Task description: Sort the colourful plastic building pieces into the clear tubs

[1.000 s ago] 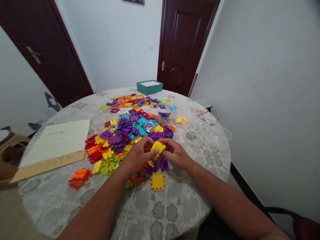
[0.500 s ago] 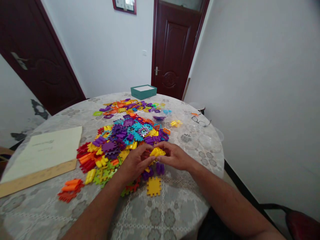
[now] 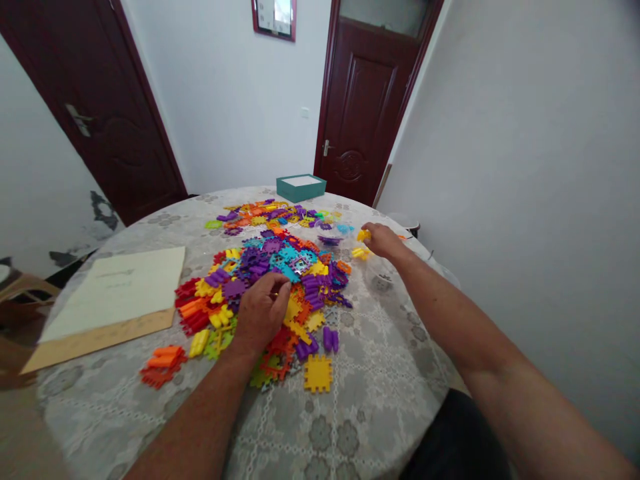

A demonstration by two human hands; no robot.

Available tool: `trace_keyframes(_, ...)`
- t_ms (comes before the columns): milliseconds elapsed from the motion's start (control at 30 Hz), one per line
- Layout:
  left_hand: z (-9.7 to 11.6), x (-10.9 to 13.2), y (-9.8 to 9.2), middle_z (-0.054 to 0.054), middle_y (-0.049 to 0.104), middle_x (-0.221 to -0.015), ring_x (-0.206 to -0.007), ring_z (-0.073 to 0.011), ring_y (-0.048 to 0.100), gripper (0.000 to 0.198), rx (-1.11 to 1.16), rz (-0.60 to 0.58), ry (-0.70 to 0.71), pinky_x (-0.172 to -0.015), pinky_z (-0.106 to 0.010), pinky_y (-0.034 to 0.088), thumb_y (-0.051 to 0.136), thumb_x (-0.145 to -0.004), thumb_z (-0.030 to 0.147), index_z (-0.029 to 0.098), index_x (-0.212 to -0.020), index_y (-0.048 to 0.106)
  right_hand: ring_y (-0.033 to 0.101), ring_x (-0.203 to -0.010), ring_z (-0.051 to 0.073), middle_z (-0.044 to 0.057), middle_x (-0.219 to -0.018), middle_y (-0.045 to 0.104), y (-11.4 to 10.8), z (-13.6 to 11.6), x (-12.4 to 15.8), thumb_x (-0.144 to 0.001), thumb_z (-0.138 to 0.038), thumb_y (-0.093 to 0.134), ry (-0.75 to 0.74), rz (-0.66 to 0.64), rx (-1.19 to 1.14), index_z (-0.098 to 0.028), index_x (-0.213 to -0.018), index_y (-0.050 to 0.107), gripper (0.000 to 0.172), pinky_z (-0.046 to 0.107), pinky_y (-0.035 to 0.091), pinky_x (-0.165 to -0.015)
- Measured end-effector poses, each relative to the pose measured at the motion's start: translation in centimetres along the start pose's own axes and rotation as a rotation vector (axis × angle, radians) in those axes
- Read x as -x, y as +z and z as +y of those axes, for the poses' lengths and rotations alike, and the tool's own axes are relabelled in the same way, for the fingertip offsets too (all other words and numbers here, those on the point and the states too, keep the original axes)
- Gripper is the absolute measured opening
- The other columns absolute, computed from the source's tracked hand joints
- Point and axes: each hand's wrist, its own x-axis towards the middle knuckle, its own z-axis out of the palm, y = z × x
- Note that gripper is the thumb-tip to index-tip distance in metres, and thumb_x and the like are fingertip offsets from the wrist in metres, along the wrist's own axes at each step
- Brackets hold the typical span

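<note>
My right hand (image 3: 381, 241) reaches to the far right part of the table, its fingers closed on a yellow piece (image 3: 363, 235). Just below it, more yellow pieces (image 3: 360, 253) lie together beside clear plastic. My left hand (image 3: 263, 310) rests over the big pile of coloured plastic pieces (image 3: 255, 260), fingers curled together; what they hold, if anything, is hidden. Near the pile's front edge lie a yellow square piece (image 3: 318, 373) and a purple piece (image 3: 331, 339).
A second spread of pieces (image 3: 259, 220) lies farther back, before a green box (image 3: 301, 188). On the left are a pale sheet (image 3: 120, 287) and a tan strip (image 3: 100, 343). Orange pieces (image 3: 165, 360) sit at the front left. A clear lidded tub (image 3: 383, 281) stands right.
My right hand has left my left hand and moved forward and right with a yellow piece. My left hand has drawn back slightly over the pile. The view has shifted a little.
</note>
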Motion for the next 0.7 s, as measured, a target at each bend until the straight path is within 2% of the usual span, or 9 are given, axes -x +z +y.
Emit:
trace_keyframes(100,-0.1,0.1,0.2,-0.004,0.073,-0.091,-0.082,-0.0202,0.068,0.016,-0.019,-0.001,0.024,-0.083,-0.032,0.051,0.056,-0.098,0.033,0.022,-0.096,0.068,0.065,-0.118,0.029,0.020,-0.132,0.069,0.4,-0.2,-0.1,-0.096,-0.017,0.059,0.019,-0.024,0.023,-0.012,-0.142,0.062,0.046,0.039,0.048,-0.104)
trace_keyframes(200,0.0,0.1,0.3,-0.005,0.074,-0.093,-0.084,-0.0205,0.068,0.016,-0.020,0.010,0.021,-0.085,-0.033,0.052,0.056,-0.098,0.033,0.022,-0.096,0.068,0.065,-0.118,0.029,0.020,-0.131,0.069,0.1,-1.2,1.9,-0.098,-0.018,0.057,-0.027,0.078,-0.031,-0.011,-0.140,0.063,0.043,0.042,0.048,-0.105)
trace_keyframes(300,0.1,0.2,0.3,-0.006,0.073,-0.094,-0.086,-0.0206,0.068,0.017,-0.013,0.020,0.013,-0.086,-0.033,0.053,0.056,-0.098,0.033,0.022,-0.097,0.068,0.068,-0.105,0.026,0.015,-0.120,0.072,-0.1,-3.5,6.9,-0.099,-0.023,0.058,-0.228,0.091,-0.235,-0.015,-0.128,0.069,0.032,0.042,0.052,-0.101)
trace_keyframes(367,0.1,0.2,0.3,-0.006,0.073,-0.093,-0.087,-0.0203,0.068,0.017,-0.018,0.037,0.016,-0.086,-0.033,0.053,0.055,-0.098,0.033,0.021,-0.097,0.068,0.069,-0.095,0.023,0.010,-0.114,0.073,0.1,-5.4,11.7,-0.101,-0.032,0.060,-0.427,-0.035,-0.428,-0.022,-0.125,0.070,0.028,0.042,0.055,-0.096)
trace_keyframes(433,0.0,0.2,0.2,-0.006,0.072,-0.094,-0.088,-0.0199,0.068,0.017,-0.023,0.068,0.034,-0.087,-0.033,0.054,0.055,-0.098,0.032,0.020,-0.098,0.068,0.067,-0.109,0.026,0.010,-0.123,0.071,0.7,-7.4,16.7,-0.100,-0.037,0.064,-0.569,-0.099,-0.566,-0.027,-0.133,0.066,0.034,0.047,0.053,-0.103)
trace_keyframes(500,-0.2,0.1,0.1,-0.006,0.072,-0.096,-0.089,-0.0196,0.068,0.018,-0.021,0.098,0.049,-0.089,-0.033,0.054,0.055,-0.098,0.032,0.019,-0.100,0.068,0.059,-0.129,0.031,0.012,-0.141,0.062,1.6,-9.0,20.9,-0.097,-0.039,0.070,-0.607,-0.121,-0.615,-0.030,-0.144,0.060,0.049,0.053,0.047,-0.113)
trace_keyframes(567,-0.1,-0.2,-0.2,-0.007,0.073,-0.100,-0.092,-0.0198,0.068,0.019,-0.017,0.122,0.046,-0.090,-0.033,0.054,0.055,-0.099,0.031,0.019,-0.103,0.069,0.052,-0.138,0.036,0.015,-0.152,0.054,2.6,-10.2,23.7,-0.092,-0.044,0.075,-0.602,-0.144,-0.597,-0.030,-0.150,0.056,0.062,0.058,0.044,-0.117)
trace_keyframes(633,0.4,-0.7,-0.8,-0.007,0.073,-0.103,-0.096,-0.0203,0.068,0.020,-0.020,0.133,0.039,-0.093,-0.034,0.055,0.055,-0.099,0.030,0.019,-0.108,0.069,0.047,-0.141,0.040,0.017,-0.156,0.049,3.5,-10.9,25.1,-0.089,-0.049,0.079,-0.606,-0.155,-0.545,-0.028,-0.151,0.056,0.069,0.061,0.040,-0.119)
trace_keyframes(700,1.2,-0.9,-1.9,-0.008,0.073,-0.109,-0.102,-0.0215,0.068,0.023,-0.049,0.116,0.060,-0.097,-0.036,0.054,0.055,-0.099,0.031,0.018,-0.114,0.068,0.044,-0.144,0.040,0.017,-0.156,0.048,4.2,-11.2,25.4,-0.089,-0.051,0.078,-0.624,-0.149,-0.495,-0.027,-0.150,0.057,0.069,0.063,0.037,-0.122)
